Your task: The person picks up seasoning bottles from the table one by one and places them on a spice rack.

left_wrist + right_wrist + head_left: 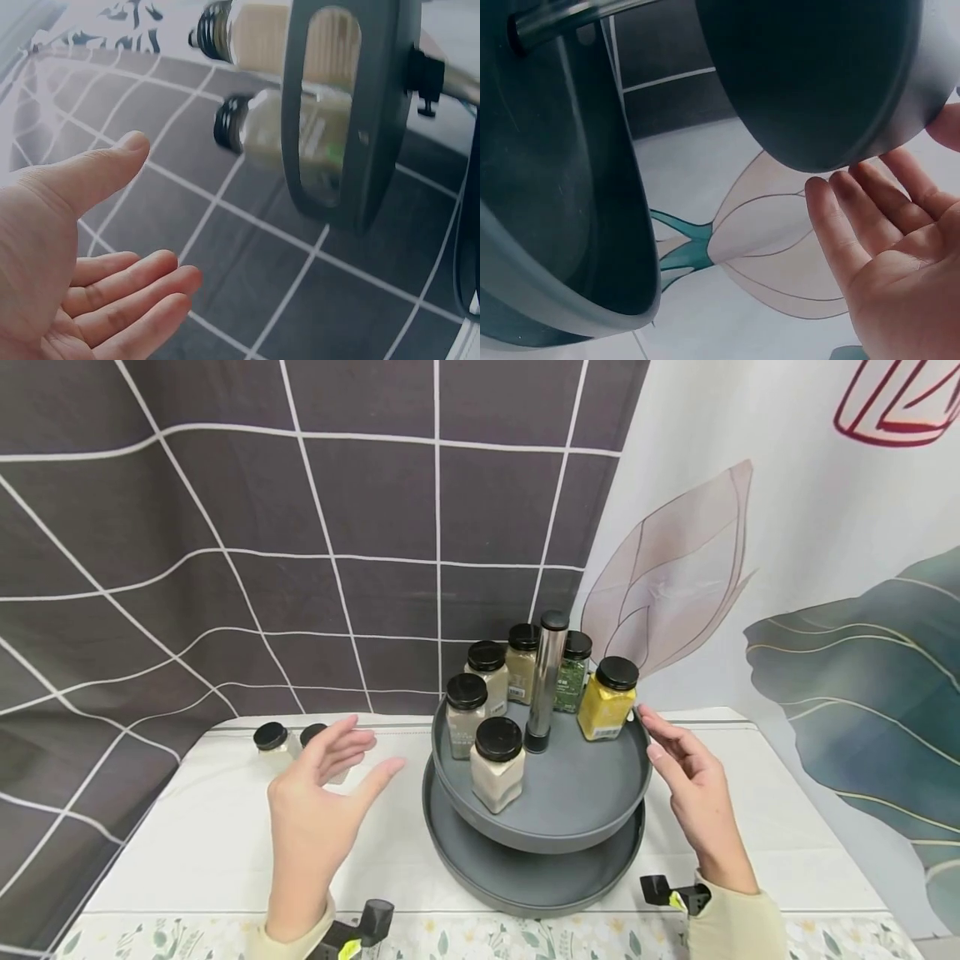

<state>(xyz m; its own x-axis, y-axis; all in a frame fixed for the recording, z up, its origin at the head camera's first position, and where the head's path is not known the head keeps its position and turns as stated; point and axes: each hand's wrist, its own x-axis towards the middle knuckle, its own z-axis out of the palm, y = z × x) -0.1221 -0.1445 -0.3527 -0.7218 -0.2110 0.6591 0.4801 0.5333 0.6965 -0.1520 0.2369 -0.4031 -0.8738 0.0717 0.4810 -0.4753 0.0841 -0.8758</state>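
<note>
A two-tier grey turntable rack stands on the table, its upper tray (577, 793) set above the lower tray (525, 881). Several black-lidded spice jars are on the upper tray, among them a yellow jar (603, 710), a green jar (572, 681) and a cream-coloured jar (497, 777). My right hand (697, 785) is at the tray's right rim, fingertips at its edge and thumb by its side wall (922, 97); the fingers look fairly straight. To the left of the rack, my left hand (315, 797) hovers with thumb and fingers spread, holding nothing.
Two more black-lidded jars stand on the table at the back left: one jar (276, 747) shows, and the other jar (312, 732) is partly hidden behind my left hand. A metal post (546, 685) rises from the upper tray. Behind hangs a dark grid-patterned curtain (382, 502).
</note>
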